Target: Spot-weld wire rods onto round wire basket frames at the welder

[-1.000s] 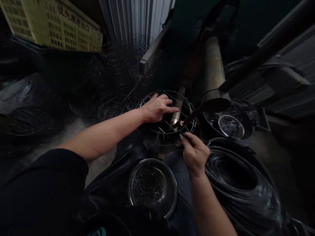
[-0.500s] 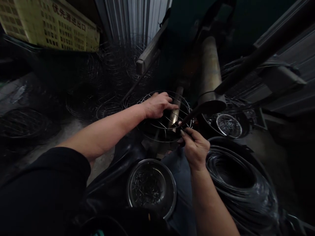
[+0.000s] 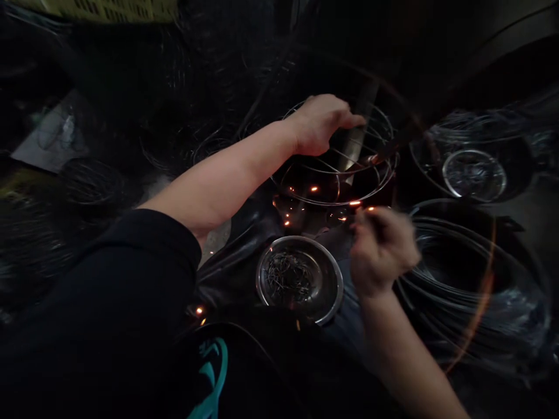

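Presently left hand [image 3: 321,122] grips one wire frame [image 3: 324,203] near one steel bowl [image 3: 325,285].

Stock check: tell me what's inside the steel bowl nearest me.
The steel bowl holds a loose heap of short dark wire pieces in its middle; the wall around them is bare. The heap covers the bottom beneath it.

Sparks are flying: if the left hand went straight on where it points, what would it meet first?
Probably the metal bar crossing the wire frame, just beyond the left hand; depth is unclear.
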`<state>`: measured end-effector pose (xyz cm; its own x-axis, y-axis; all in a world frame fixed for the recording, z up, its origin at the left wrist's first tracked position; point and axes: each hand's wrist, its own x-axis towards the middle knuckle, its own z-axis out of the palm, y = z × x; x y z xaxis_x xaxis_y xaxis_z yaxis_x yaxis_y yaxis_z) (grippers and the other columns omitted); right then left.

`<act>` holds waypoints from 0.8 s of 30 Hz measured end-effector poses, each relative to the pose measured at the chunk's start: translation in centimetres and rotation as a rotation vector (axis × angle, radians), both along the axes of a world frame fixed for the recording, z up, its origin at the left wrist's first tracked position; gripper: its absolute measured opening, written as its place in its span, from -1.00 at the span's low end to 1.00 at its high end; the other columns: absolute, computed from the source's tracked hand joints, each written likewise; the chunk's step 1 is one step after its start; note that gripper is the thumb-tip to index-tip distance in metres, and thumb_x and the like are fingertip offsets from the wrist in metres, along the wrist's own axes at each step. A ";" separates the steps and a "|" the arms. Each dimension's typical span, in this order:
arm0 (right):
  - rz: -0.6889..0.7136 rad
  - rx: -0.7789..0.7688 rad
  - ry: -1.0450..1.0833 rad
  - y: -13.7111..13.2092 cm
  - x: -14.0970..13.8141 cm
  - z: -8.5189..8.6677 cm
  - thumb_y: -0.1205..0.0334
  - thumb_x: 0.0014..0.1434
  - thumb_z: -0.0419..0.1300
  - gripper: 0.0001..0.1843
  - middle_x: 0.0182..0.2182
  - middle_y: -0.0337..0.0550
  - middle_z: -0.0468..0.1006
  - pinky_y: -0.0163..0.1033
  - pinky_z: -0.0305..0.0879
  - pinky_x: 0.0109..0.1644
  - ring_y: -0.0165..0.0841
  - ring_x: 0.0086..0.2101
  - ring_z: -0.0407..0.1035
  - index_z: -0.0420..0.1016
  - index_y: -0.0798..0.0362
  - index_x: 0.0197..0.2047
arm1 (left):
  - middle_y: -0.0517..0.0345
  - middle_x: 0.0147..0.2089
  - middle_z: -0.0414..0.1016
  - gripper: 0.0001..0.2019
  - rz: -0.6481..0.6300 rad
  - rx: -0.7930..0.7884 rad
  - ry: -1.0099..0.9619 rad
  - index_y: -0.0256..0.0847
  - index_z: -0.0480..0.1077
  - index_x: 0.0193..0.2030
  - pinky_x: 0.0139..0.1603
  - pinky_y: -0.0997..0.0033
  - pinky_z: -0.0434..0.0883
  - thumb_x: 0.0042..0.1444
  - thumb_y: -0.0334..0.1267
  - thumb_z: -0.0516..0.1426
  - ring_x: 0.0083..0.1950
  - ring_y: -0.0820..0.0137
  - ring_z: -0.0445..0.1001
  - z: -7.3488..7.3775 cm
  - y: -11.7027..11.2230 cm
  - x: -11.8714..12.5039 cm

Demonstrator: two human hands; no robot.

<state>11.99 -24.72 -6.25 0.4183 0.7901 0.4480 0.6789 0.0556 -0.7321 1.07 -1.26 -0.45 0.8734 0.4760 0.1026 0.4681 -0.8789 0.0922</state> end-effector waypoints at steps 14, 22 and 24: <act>0.713 -0.957 -0.096 -4.7 -4.2 -2.8 0.41 0.08 0.10 -0.71 -0.19 -0.06 0.60 -0.20 0.33 -0.05 -0.21 -0.14 0.47 0.60 0.05 -0.19 | 0.06 -0.01 0.46 -0.39 0.097 0.060 -0.018 0.01 0.35 0.19 -0.15 0.11 0.26 -0.08 -0.44 0.10 0.05 0.10 0.34 1.2 -2.7 -1.5; 0.255 -0.209 0.241 -0.2 2.3 2.1 0.16 0.11 0.21 -0.81 -0.41 -0.19 0.59 -0.22 0.39 -0.27 -0.32 -0.44 0.45 0.60 0.02 -0.24 | 0.01 0.02 0.49 -0.45 0.045 0.150 -0.108 -0.04 0.39 0.15 -0.04 0.02 0.12 -0.05 -0.42 0.10 0.02 0.13 0.35 0.3 -3.1 -1.9; 0.173 -0.151 0.161 1.4 2.7 3.1 0.15 0.11 0.21 -0.81 -0.42 -0.18 0.59 -0.21 0.38 -0.25 -0.32 -0.44 0.44 0.61 0.02 -0.26 | 0.01 0.00 0.50 -0.47 0.037 0.173 -0.125 -0.04 0.41 0.12 -0.04 0.02 0.09 -0.06 -0.42 0.10 -0.01 0.14 0.36 0.3 -3.0 -1.7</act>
